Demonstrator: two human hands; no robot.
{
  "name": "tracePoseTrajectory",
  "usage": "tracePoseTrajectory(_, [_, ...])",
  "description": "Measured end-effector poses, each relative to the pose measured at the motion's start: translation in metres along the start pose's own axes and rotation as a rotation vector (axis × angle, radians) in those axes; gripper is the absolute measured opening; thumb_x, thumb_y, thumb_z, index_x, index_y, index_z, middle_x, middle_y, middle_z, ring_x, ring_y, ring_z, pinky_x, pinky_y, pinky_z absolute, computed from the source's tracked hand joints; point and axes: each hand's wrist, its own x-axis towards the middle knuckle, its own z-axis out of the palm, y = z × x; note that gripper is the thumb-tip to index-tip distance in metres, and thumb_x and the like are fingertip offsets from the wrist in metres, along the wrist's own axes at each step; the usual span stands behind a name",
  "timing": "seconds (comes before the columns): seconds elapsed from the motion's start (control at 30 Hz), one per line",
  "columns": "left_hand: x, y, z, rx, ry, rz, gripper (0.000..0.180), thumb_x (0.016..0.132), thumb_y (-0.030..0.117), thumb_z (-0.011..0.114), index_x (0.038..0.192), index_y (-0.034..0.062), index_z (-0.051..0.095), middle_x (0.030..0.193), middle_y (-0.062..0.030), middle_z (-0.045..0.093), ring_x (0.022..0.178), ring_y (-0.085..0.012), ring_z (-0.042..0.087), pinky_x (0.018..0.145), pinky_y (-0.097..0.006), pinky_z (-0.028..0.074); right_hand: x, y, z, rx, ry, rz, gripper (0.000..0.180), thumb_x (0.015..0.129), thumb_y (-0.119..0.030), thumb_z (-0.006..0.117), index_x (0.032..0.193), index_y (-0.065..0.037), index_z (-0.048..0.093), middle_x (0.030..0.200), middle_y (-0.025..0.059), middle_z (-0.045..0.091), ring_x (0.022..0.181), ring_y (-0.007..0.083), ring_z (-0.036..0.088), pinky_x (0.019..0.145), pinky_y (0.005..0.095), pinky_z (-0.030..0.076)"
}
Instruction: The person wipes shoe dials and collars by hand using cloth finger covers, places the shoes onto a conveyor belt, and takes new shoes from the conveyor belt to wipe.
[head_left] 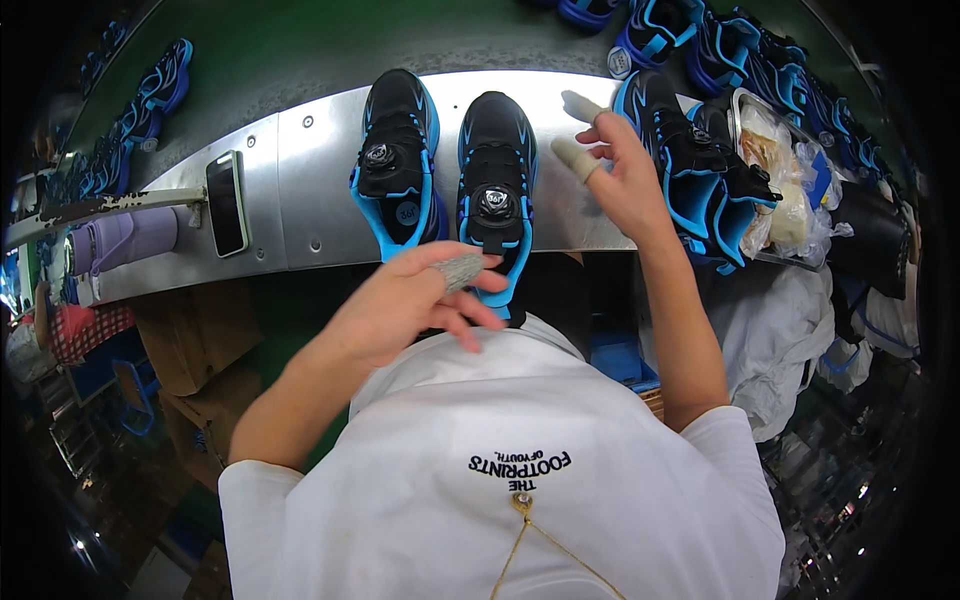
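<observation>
Head view shows a black, blue-trimmed sneaker with a round lacing dial [493,165] in the middle of a bare silvery metal ledge [300,200], toe pointing away, beside a matching black-and-blue sneaker [395,115] on its left. The left hand [400,300], a grey fabric wrap on one finger, hangs with loosely parted fingers over the middle shoe's heel opening, gripping nothing visible; whether it touches the collar, I cannot tell. The right hand [632,185], fingers relaxed and apart, appears unloaded just beside another black sneaker with blue lining [655,115]. Good handling probably means steadying the heel, keeping wrapped fingertips off the dial and the toes aligned.
</observation>
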Motion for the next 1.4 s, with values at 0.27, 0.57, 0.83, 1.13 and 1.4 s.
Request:
tracePoseTrajectory(0.27, [0.053,0.062,0.012,1.534,0.236,0.272,0.028,0.083,0.023,0.055,0.086,-0.0031,0.066,0.077,-0.0183,0.065,0.070,-0.0299,0.065,0.066,-0.040,0.051,-0.029,-0.007,0.058,-0.130,-0.175,-0.221,0.078,0.066,-0.031,0.079,0.137,-0.011,0.052,0.147,0.0189,0.037,0.129,0.0413,0.038,0.109,0.0467,0.032])
tracePoseTrajectory(0.57, [0.077,0.081,0.012,1.639,0.054,0.000,0.044,0.079,0.041,0.058,0.079,-0.0014,0.070,0.075,-0.0192,0.067,0.073,-0.0313,0.067,0.072,-0.040,0.054,-0.031,-0.002,0.059,-0.085,-0.210,-0.163,0.082,0.064,-0.030,0.080,0.139,-0.012,0.051,0.151,0.0177,0.032,0.133,0.0395,0.034,0.111,0.0481,0.030])
tracePoseTrajectory(0.83, [0.071,0.071,0.005,1.738,0.013,0.249,0.037,0.073,0.035,0.064,0.082,-0.0010,0.069,0.079,-0.0179,0.068,0.074,-0.0342,0.066,0.069,-0.042,0.054,-0.032,-0.002,0.058,-0.063,-0.238,-0.184,0.084,0.062,-0.029,0.077,0.139,-0.011,0.049,0.151,0.0197,0.032,0.135,0.0407,0.032,0.112,0.0500,0.028])
tracePoseTrajectory(1.13, [0.060,0.064,-0.012,1.612,-0.058,0.609,0.032,0.070,0.007,0.069,0.100,0.0015,0.061,0.101,-0.0126,0.057,0.085,-0.0304,0.059,0.072,-0.039,0.049,-0.029,0.004,0.043,-0.042,-0.302,-0.241,0.084,0.069,-0.032,0.080,0.142,-0.009,0.046,0.156,0.0168,0.026,0.141,0.0375,0.028,0.116,0.0464,0.024])
tracePoseTrajectory(1.4, [0.052,0.062,-0.017,1.330,-0.068,0.619,0.041,0.073,-0.010,0.060,0.112,0.0038,0.063,0.099,-0.0095,0.054,0.080,-0.0244,0.054,0.070,-0.033,0.045,-0.024,-0.003,0.043,0.450,-0.282,0.097,0.067,0.083,-0.031,0.072,0.142,-0.011,0.048,0.147,0.0254,0.037,0.141,0.0383,0.029,0.115,0.0461,0.024])
